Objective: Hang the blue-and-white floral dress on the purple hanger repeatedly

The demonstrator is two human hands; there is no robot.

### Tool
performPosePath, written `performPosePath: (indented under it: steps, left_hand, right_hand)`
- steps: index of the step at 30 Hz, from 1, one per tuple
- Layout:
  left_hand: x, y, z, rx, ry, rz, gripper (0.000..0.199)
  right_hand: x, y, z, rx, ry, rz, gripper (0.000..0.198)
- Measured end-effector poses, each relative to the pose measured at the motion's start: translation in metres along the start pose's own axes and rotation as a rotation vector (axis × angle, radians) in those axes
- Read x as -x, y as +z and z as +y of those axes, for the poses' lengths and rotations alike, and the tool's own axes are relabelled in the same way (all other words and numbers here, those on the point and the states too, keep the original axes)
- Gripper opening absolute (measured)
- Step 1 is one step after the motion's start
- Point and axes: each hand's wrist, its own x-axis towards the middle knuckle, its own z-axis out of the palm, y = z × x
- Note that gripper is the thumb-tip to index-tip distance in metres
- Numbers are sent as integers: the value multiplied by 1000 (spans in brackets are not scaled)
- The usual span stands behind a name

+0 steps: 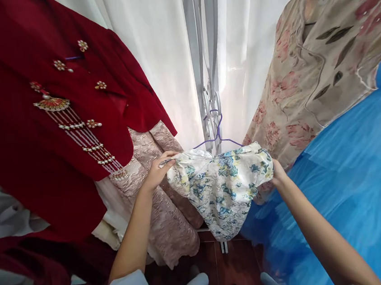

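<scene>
A white blouse with blue, green and yellow flowers (221, 189) hangs in front of me on a purple wire hanger (219, 130). My left hand (161, 168) pinches its left shoulder, the thumb and fingers closed on the cloth. At the opposite sleeve, my right hand (278, 172) grips the edge; most of its fingers are hidden behind the fabric. The blouse is spread between both hands and narrows toward its hem. The hanger's hook is up on a grey metal stand (204, 32).
A dark red velvet jacket (78, 81) with beaded ornaments hangs at left over a pink textured skirt (170, 208). To the right are a beige floral dress (293, 82) and a blue tulle gown (349, 166). White curtains (153, 51) cover the back, above a dark tiled floor (235, 264).
</scene>
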Motion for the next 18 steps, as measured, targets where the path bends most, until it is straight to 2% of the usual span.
performPosePath:
  steps: [3, 6, 10, 14, 18]
  left_hand:
    - [10, 0, 7, 23, -48, -22, 47]
    - [15, 3, 3, 29, -158, -45, 54]
    - [14, 7, -7, 35, -211, -3, 60]
    - [9, 10, -18, 82, -187, 95, 60]
    - [10, 9, -25, 82, -179, 137, 59]
  right_hand:
    - [-4, -20, -3, -202, 42, 69, 19]
    - [-9, -36, -8, -287, -10, 115, 12]
    - [-18, -39, -16, -340, -14, 148, 12]
    - [-23, -37, -17, -396, 131, 39, 16]
    - [-14, -45, 3, -410, 206, -50, 15]
